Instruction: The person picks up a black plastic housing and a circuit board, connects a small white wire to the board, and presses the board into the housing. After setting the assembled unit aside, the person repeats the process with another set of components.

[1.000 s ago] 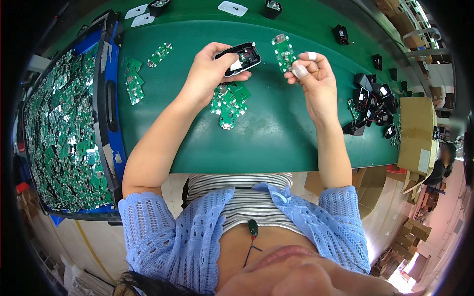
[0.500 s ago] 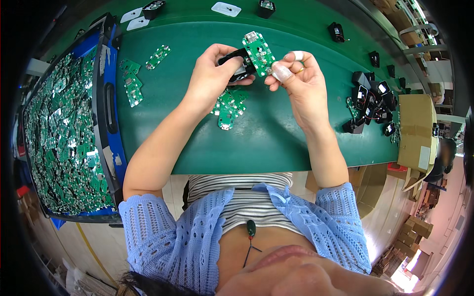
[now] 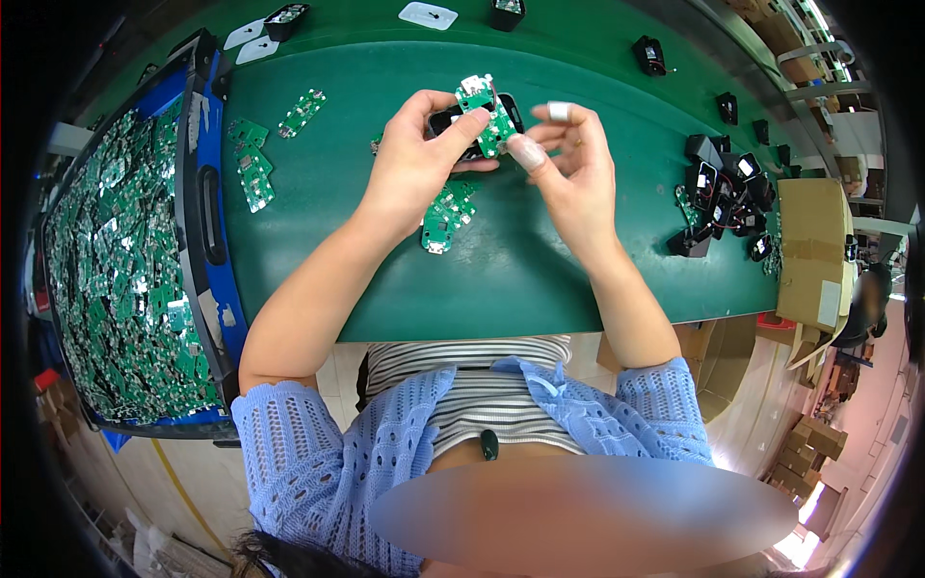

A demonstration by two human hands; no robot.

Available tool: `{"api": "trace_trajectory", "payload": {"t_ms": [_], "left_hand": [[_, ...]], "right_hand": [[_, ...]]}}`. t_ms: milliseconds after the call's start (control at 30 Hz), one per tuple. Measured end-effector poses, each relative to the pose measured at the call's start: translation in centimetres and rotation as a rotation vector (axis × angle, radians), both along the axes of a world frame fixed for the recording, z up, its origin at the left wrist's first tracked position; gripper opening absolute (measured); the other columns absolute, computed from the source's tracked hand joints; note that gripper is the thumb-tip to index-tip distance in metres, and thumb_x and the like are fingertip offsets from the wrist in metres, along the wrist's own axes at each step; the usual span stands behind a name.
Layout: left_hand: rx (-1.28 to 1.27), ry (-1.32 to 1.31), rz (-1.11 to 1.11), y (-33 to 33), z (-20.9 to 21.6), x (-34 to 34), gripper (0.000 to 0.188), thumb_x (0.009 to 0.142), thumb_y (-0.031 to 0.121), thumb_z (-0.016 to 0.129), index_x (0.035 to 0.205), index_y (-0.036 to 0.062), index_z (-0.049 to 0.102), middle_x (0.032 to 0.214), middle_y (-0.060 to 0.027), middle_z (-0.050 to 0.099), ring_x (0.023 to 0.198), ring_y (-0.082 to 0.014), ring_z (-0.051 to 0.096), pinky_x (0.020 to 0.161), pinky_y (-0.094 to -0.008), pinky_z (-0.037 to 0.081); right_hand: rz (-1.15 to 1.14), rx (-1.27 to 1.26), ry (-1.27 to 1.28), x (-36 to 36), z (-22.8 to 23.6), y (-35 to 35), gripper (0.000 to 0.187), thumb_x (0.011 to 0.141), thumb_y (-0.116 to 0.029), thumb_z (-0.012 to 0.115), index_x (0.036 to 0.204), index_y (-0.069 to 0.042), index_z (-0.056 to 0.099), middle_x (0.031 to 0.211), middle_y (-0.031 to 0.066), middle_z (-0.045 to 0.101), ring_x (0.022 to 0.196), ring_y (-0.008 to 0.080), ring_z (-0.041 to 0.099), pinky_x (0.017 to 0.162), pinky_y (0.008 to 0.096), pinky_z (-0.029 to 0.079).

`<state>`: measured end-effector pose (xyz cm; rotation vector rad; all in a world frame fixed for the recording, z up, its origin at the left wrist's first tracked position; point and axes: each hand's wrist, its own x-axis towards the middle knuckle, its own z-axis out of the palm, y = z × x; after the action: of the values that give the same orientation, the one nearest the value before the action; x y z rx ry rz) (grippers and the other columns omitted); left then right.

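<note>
My left hand (image 3: pixel 420 146) grips a small black plastic housing (image 3: pixel 517 112). Its thumb presses a green circuit board (image 3: pixel 499 130) against the housing, and the board lies slantwise over the opening. To the right is my right hand (image 3: pixel 576 159), its fingers apart and slightly blurred, with nothing seen between them. White tape wraps its thumb and one finger; the thumb tip is close to the board's edge, and I cannot tell whether they touch. Below my left hand, a small pile of green circuit boards (image 3: pixel 441 220) rests on the green mat (image 3: pixel 540 279).
At the left stands a blue-and-black crate (image 3: pixel 214 212) full of circuit boards. Several loose boards (image 3: pixel 254 169) lie beside it. Black housings with wires (image 3: pixel 718 197) are heaped at the right, near a cardboard box (image 3: pixel 814 255). White plates (image 3: pixel 428 15) and more black housings (image 3: pixel 651 56) line the far side.
The circuit board has moved left and down over the black housing, under my left thumb. My right hand has let go of the board and its fingers have spread.
</note>
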<state>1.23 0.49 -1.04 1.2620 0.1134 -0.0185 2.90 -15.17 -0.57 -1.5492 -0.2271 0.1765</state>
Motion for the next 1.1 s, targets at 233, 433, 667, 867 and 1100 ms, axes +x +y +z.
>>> {"api": "trace_trajectory", "payload": {"t_ms": [233, 433, 667, 867, 1100], "left_hand": [[0.052, 0.060, -0.107, -0.6, -0.1, -0.6, 0.029, 0.084, 0.014, 0.061, 0.103, -0.0040, 0.047, 0.090, -0.0097, 0.055, 0.078, -0.0136, 0.059, 0.058, -0.0251, 0.055], [0.459, -0.396, 0.118, -0.5, 0.4, -0.8, 0.024, 0.079, 0.003, 0.059, 0.102, 0.0089, 0.060, 0.102, -0.0077, 0.051, 0.073, -0.0111, 0.057, 0.051, -0.0196, 0.047], [0.677, -0.601, 0.223, -0.5, 0.8, -1.0, 0.011, 0.076, 0.003, 0.063, 0.086, 0.0079, 0.064, 0.100, -0.0071, 0.053, 0.063, -0.0098, 0.057, 0.052, -0.0204, 0.047], [0.782, -0.641, 0.231, -0.4, 0.5, -0.7, 0.009, 0.075, 0.004, 0.065, 0.083, 0.0051, 0.062, 0.094, -0.0065, 0.054, 0.060, -0.0099, 0.056, 0.048, -0.0212, 0.046], [0.123, -0.092, -0.065, -0.2, 1.5, -1.3, 0.009, 0.084, 0.010, 0.059, 0.089, 0.0035, 0.057, 0.092, -0.0022, 0.056, 0.066, -0.0071, 0.056, 0.048, -0.0192, 0.047]], "right_hand": [[-0.106, -0.369, -0.650, 0.6, 0.4, 0.6, 0.014, 0.076, -0.007, 0.066, 0.090, -0.004, 0.062, 0.083, 0.0052, 0.054, 0.071, 0.0145, 0.052, 0.056, 0.0241, 0.046], [-0.023, -0.419, -0.688, 0.8, 1.8, 0.0, 0.009, 0.077, -0.005, 0.064, 0.081, -0.001, 0.056, 0.080, 0.0064, 0.054, 0.072, 0.0180, 0.054, 0.056, 0.0282, 0.045], [0.049, -0.614, -0.842, 1.0, 2.6, -0.7, 0.011, 0.075, -0.006, 0.064, 0.080, -0.002, 0.055, 0.078, 0.0058, 0.053, 0.071, 0.0218, 0.055, 0.058, 0.0325, 0.044], [0.076, -0.583, -0.726, 0.6, 2.5, -0.7, 0.012, 0.076, -0.007, 0.065, 0.082, -0.001, 0.056, 0.079, 0.0064, 0.054, 0.068, 0.0187, 0.056, 0.056, 0.0296, 0.045], [0.016, -0.462, -0.819, 0.3, 1.8, -0.2, 0.014, 0.072, 0.000, 0.068, 0.083, -0.001, 0.059, 0.080, 0.0079, 0.056, 0.068, 0.0174, 0.057, 0.057, 0.0266, 0.048]]}}
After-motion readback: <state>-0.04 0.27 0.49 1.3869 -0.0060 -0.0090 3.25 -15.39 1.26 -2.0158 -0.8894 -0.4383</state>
